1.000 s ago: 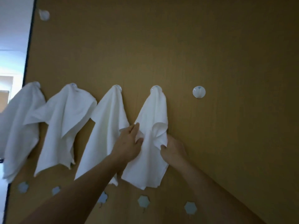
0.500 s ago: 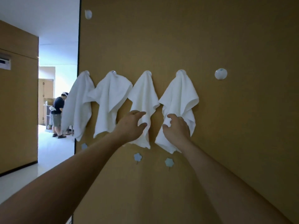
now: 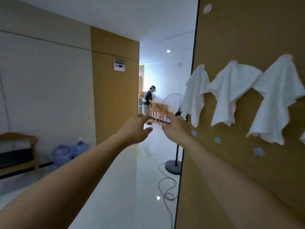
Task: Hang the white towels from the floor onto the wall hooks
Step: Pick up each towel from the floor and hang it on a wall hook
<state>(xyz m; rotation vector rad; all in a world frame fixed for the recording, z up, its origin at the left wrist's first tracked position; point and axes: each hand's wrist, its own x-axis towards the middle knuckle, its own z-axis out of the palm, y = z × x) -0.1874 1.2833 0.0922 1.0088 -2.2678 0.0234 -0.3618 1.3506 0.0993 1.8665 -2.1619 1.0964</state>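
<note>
3 white towels [image 3: 231,95] hanging on wall, right of both hands, left hand [image 3: 134,128] and right hand [image 3: 177,127] fingers spread, holding nothing

A fourth towel [image 3: 302,138] is cut off by the right edge.

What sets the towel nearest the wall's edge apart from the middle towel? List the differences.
The towel nearest the edge hangs narrow and bunched; the middle towel spreads wide at the shoulders. The edge towel overhangs the wall's corner, in front of the fan; the middle towel lies wholly against the wooden wall. Both are white, hang from their tops and are touched by neither hand.
</note>
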